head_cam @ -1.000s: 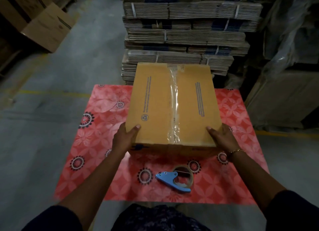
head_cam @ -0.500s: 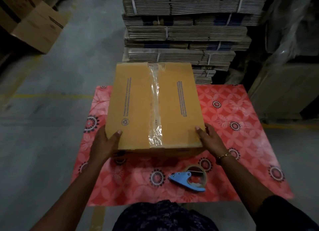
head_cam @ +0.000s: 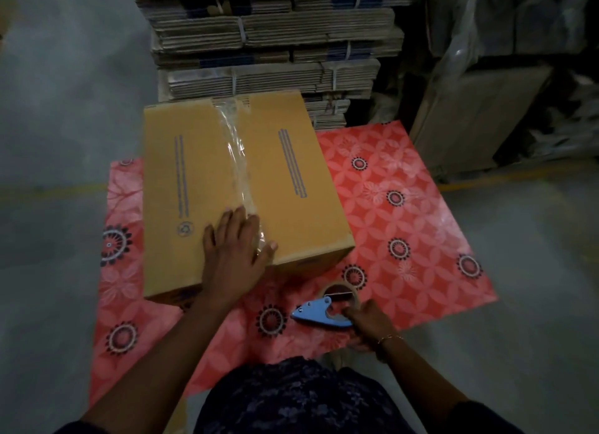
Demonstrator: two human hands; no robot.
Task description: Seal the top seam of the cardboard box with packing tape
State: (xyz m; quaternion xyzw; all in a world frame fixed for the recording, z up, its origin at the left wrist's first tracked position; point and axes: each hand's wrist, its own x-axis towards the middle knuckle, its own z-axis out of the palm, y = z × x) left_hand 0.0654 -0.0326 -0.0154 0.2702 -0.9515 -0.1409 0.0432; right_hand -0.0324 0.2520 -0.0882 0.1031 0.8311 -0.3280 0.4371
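A closed brown cardboard box sits on the left part of a red patterned table cover. A strip of clear packing tape runs along its top seam. My left hand lies flat, fingers spread, on the near end of that tape. A blue tape dispenser with a brown tape roll lies on the cover in front of the box. My right hand has its fingers closed on the dispenser's near end.
Tall stacks of bundled flat cardboard stand just behind the table. Plastic-wrapped goods and a large carton fill the right background. Grey concrete floor with a yellow line lies to the left and right.
Both hands left the box's near corners. The left hand went onto the taped seam; the right hand dropped to the dispenser and closed on it. The box sits further left and slightly turned.
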